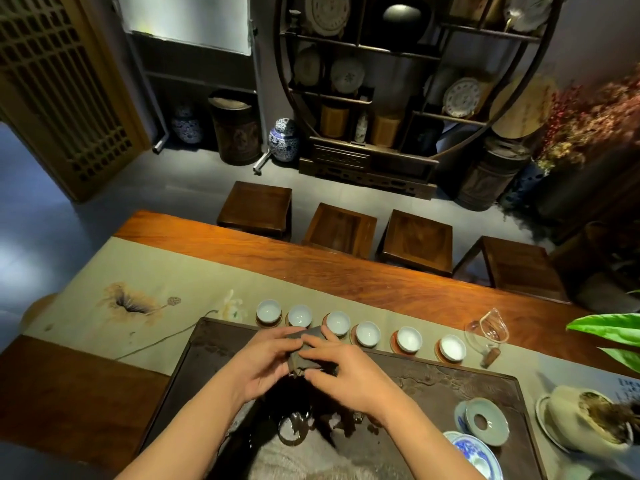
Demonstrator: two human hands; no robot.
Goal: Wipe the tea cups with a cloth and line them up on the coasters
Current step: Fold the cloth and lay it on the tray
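Several pale blue tea cups stand in a row on round brown coasters along the far edge of the dark tea tray [433,375], from the leftmost cup [268,310] to the rightmost cup [452,347]. One coaster [393,342] shows its reddish rim beside its cup. Over the tray, just in front of the row, my left hand [263,362] and my right hand [346,372] both hold a dark grey cloth [304,362] bunched between the fingers. No cup is in either hand.
A glass pitcher [486,332] lies right of the row. A celadon strainer [483,420], a blue-and-white dish [474,452] and a bowl of spent tea leaves [588,420] sit at the right. Green leaves [609,330] reach in. Stools [341,230] line the far side.
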